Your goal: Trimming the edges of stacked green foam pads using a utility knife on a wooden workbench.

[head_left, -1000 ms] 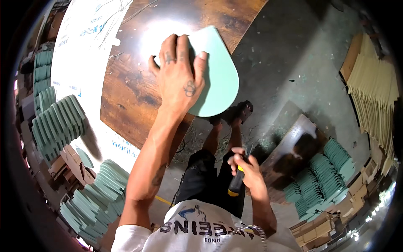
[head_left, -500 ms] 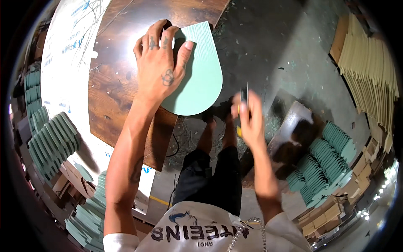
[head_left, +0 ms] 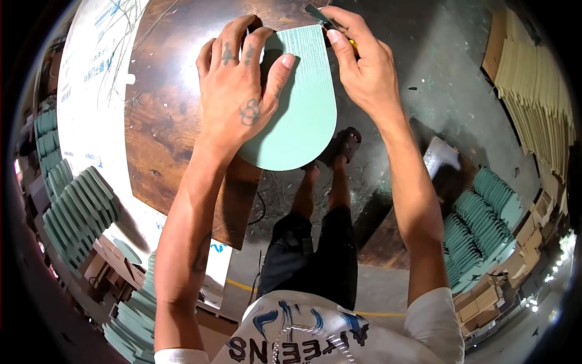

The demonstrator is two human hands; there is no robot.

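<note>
A pale green panel (head_left: 300, 112), rounded at the near end and straight at the far end, overhangs the right edge of a brown wooden table (head_left: 163, 121). My left hand (head_left: 239, 91) holds it at its left side, thumb lying across the top face and fingers curled beyond. Fine ridges run over the panel's far part. At its far right corner, my right hand (head_left: 370, 70) grips a utility knife (head_left: 320, 16) between thumb and fingers. The dark blade points up and left; a bit of yellow handle shows, the rest being hidden by the hand.
Stacked green panels (head_left: 79, 212) stand at the left, with more green stacks (head_left: 485, 218) at the right by cardboard (head_left: 485, 309). A tall pile of cream sheets (head_left: 536, 91) is at the far right. Scraps litter the grey floor (head_left: 436, 54). White printed sheeting (head_left: 91, 79) lies left of the table.
My right hand has moved up with the knife, from beside the panel's rounded end to its far right corner. The panel and my left hand have shifted slightly right in view.
</note>
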